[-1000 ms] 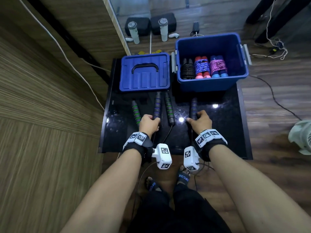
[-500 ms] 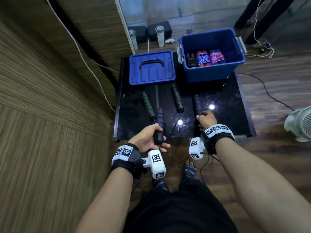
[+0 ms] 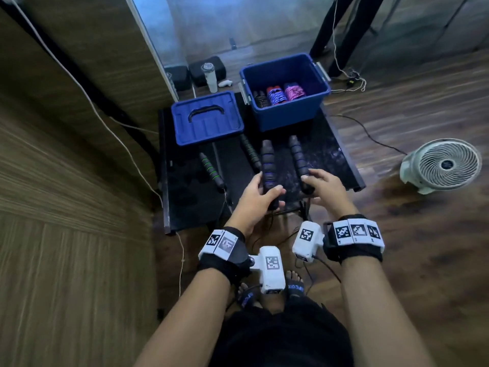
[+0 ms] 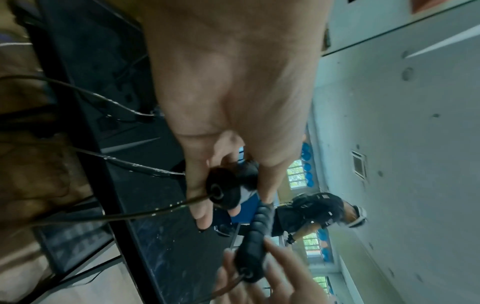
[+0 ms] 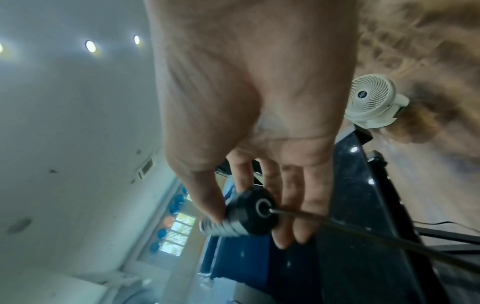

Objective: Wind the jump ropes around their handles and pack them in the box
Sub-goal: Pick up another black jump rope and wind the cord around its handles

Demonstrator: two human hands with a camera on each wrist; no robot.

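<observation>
- The left hand point(image 3: 258, 193) is wrapped around the lower end of 1 blue-ringed handle point(image 3: 267, 165), lifted off the worktop point(image 3: 330, 157) and pointing away from the person. The grip sits low, so the cord point(image 4: 145, 214) leaves freely from the end cap.
- The right hand point(image 3: 324, 185) pinches the matching handle point(image 3: 297, 157) near its cord end with thumb and fingertips; the right wrist view shows the cord coming straight out of the cap.
- Both handles are raised side by side and close together, probably so they can be paired into 1 bundle before the cord is wound round them.
- The cord hangs over the near edge of the worktop toward the floor; winding has not yet begun.
- A second rope's green-ringed handles point(image 3: 211, 169) lie on the worktop, 1 partly under the lid's edge, waiting their turn.
- The blue box point(image 3: 285, 112) stands open at the far right of the worktop with 3 wound bundles point(image 3: 276, 95) in a row inside; room is left beside them.
- Its lid point(image 3: 206, 120) lies flat just left of the box, out of the way.
- The worktop is black and glossy, set low on a wood-pattern floor; a white fan point(image 3: 442, 165) stands to the right, a bottle point(image 3: 210, 78) behind.
</observation>
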